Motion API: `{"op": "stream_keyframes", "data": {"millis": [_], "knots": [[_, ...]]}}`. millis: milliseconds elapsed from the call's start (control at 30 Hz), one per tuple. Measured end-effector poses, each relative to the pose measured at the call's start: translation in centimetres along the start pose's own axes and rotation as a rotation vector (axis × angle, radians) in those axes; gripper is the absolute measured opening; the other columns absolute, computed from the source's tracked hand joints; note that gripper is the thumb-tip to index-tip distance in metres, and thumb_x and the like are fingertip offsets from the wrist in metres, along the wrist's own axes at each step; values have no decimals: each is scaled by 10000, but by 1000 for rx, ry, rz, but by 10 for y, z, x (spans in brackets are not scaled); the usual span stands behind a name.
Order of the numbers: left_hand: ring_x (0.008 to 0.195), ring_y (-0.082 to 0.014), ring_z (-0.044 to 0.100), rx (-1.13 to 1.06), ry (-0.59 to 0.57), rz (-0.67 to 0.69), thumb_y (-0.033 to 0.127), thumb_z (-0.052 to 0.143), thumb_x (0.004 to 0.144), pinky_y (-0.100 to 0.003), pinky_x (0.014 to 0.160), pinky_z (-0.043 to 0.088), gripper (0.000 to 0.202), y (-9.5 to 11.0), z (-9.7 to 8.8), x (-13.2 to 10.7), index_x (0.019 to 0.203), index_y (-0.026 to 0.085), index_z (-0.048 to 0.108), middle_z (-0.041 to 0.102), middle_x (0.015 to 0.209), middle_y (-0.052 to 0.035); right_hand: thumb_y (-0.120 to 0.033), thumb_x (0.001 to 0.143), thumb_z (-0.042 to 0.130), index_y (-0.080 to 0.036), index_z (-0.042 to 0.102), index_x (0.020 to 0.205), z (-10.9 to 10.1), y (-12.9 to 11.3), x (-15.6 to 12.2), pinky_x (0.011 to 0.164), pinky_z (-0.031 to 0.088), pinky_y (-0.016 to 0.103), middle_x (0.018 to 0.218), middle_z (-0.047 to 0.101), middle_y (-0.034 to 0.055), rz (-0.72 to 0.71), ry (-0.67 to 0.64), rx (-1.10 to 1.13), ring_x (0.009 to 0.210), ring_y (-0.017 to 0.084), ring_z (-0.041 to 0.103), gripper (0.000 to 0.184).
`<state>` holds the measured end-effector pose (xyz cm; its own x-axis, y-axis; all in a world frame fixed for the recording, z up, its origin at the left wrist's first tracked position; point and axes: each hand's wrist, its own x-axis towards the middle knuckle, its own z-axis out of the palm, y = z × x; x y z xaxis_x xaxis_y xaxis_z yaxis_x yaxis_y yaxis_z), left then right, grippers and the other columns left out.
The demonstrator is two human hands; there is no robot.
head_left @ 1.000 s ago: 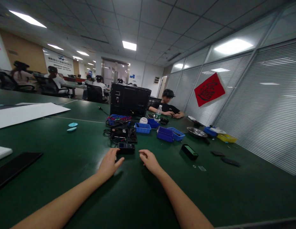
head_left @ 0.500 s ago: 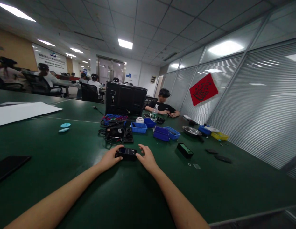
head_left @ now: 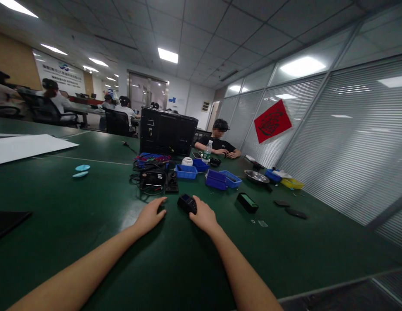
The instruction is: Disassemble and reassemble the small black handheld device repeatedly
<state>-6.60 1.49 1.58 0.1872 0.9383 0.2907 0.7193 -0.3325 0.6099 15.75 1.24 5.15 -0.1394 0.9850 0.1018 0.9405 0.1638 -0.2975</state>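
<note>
A small black device with a little screen is gripped at its right end by my right hand, thumb on the near side and fingers over the far side. It sits turned at an angle, at or just above the green table. My left hand is apart from it on the left, thumb and fingers spread with nothing between them. Beyond my hands lies a black box-shaped unit with cables, beside a black stand.
Blue bins, a white ball and a monitor stand farther back. At the right are a black case with a green top, a metal bowl and flat dark pieces. Another person sits across the table.
My left hand has let go of the black device. My right hand has closed on its right end, and the device has swung round and shifted right.
</note>
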Motion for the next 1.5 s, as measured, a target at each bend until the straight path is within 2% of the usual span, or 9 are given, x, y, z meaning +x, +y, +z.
{"op": "stream_keyframes", "data": {"millis": [267, 600, 833, 933, 1000, 1167, 1267, 1367, 1500], "knots": [[1068, -199, 516, 72, -61, 69, 293, 468, 748, -317, 940, 377, 452, 4, -10, -13, 1186, 180, 473, 554, 1178, -67, -410, 705, 508, -194, 294, 1252, -22, 42, 10, 660, 426, 357, 1040, 542, 146, 334, -46, -210, 875, 273, 574, 626], [1061, -198, 504, 106, -62, 110, 292, 471, 756, -324, 942, 362, 442, 3, -10, -14, 1183, 178, 483, 562, 1158, -65, -430, 742, 463, -162, 223, 1302, -33, 53, 11, 669, 425, 379, 994, 572, 151, 409, -77, -194, 865, 283, 578, 666], [1055, -203, 504, 119, -88, 97, 281, 466, 760, -338, 937, 366, 432, 10, -13, -15, 1182, 190, 481, 570, 1145, -63, -442, 816, 364, -169, 167, 1345, -52, 46, 2, 739, 401, 423, 1087, 515, 187, 427, 268, -75, 942, 309, 542, 628], [1073, -207, 498, 117, -88, 100, 275, 469, 758, -346, 939, 369, 432, 8, -12, -15, 1181, 191, 478, 561, 1154, -65, -445, 802, 406, -209, 220, 1329, -50, 40, 3, 740, 421, 375, 1073, 529, 139, 321, 403, 198, 918, 262, 550, 607], [1073, -206, 504, 96, -71, 104, 268, 477, 751, -347, 936, 378, 457, 6, -11, -15, 1202, 198, 449, 540, 1181, -64, -426, 786, 438, -221, 302, 1280, -41, 32, 5, 618, 454, 308, 896, 579, 79, 212, 317, 541, 720, 194, 579, 551], [1086, -189, 496, 21, 55, 152, 237, 513, 722, -340, 916, 409, 646, 5, -10, -16, 1313, 232, 254, 418, 1295, -60, -384, 755, 461, -161, 495, 894, -3, 9, 9, 319, 343, 192, 492, 436, -54, 114, -198, 1186, 338, 84, 406, 265], [1190, -195, 395, 24, 61, 244, 213, 542, 698, -345, 974, 359, 687, 10, -12, -19, 1317, 254, 246, 335, 1360, -42, -359, 784, 409, -151, 475, 758, 12, 1, 7, 303, 343, 175, 439, 467, -38, 162, -473, 1226, 320, 89, 433, 219], [1173, -182, 411, 34, -45, 319, 205, 553, 695, -326, 992, 332, 615, 15, -13, -22, 1269, 270, 341, 433, 1290, -21, -347, 833, 303, -133, 473, 708, 18, 1, 7, 293, 340, 176, 504, 578, 42, 194, -641, 1130, 322, 96, 463, 300], [1100, -183, 478, 25, -175, 309, 269, 570, 704, -315, 957, 354, 578, 18, -13, -24, 1248, 276, 375, 500, 1234, -23, -386, 852, 286, -132, 506, 690, 17, 8, 9, 323, 338, 171, 518, 602, 47, 132, -541, 823, 340, 95, 487, 373]]}}
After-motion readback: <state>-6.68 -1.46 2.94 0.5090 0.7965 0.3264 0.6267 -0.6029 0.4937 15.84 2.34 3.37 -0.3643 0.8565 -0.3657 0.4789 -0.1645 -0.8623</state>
